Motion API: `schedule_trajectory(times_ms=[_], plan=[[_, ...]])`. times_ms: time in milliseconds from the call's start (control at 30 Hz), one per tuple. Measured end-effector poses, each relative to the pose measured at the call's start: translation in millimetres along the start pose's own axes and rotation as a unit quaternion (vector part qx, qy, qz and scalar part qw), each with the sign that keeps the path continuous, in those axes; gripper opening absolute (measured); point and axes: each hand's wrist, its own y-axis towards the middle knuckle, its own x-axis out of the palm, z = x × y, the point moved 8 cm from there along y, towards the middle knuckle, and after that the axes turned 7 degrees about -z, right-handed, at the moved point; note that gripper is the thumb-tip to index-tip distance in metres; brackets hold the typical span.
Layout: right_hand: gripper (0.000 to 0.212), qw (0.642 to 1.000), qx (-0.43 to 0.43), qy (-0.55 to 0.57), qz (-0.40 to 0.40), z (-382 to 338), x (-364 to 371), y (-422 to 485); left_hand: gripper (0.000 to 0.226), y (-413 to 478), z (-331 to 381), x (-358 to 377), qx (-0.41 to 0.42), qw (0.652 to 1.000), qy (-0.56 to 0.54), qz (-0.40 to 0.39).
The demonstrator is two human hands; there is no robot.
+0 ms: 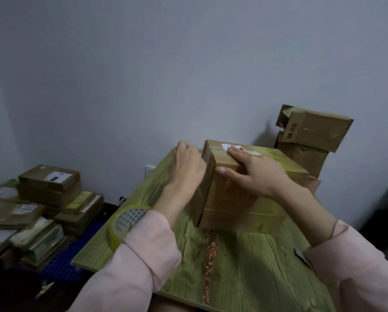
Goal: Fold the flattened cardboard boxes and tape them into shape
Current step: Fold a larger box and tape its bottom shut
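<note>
cardboard box (pixel 310 134) marked "m-10" by wall (pixel 188 64)

Left hand (pixel 188 167) pressed flat sideways, right hand (pixel 254 174) spread palm-down, forearms extended.

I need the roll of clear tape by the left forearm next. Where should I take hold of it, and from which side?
Grip the tape roll across its rim, probably from the left and above. It stands tilted on the table, its patterned core facing up and right, and the left sleeve covers its right, lower part. The left hand is pressed on the cardboard box, so free it first.
</note>
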Motion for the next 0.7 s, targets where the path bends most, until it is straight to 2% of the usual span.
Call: schedule_trajectory(times_ms=[67,133,167,300,467,600,700], plan=[[0.076,1.0,-0.005,-0.013,0.004,0,1,1,0.045,7,12,-3,0.011,0.992,-0.121,-0.034],[0.079,1.0,-0.008,-0.026,0.012,0,3,3,0.048,6,30,18,0.049,0.978,-0.164,-0.117],[0.081,0.999,-0.01,-0.031,0.016,-1,4,4,0.045,4,36,28,0.072,0.974,-0.17,-0.134],[0.07,0.999,-0.009,-0.044,0.026,-1,7,5,0.036,-1,31,41,0.057,0.963,-0.249,-0.089],[0.064,0.998,-0.008,-0.047,0.044,-2,6,4,0.038,-6,32,32,0.021,0.975,-0.209,-0.07],[0.066,0.998,-0.004,-0.04,0.038,2,7,5,0.053,-10,23,35,-0.029,0.976,-0.195,-0.091],[0.07,0.998,-0.002,-0.042,0.037,2,6,4,0.059,-12,13,43,-0.047,0.964,-0.239,-0.104]])
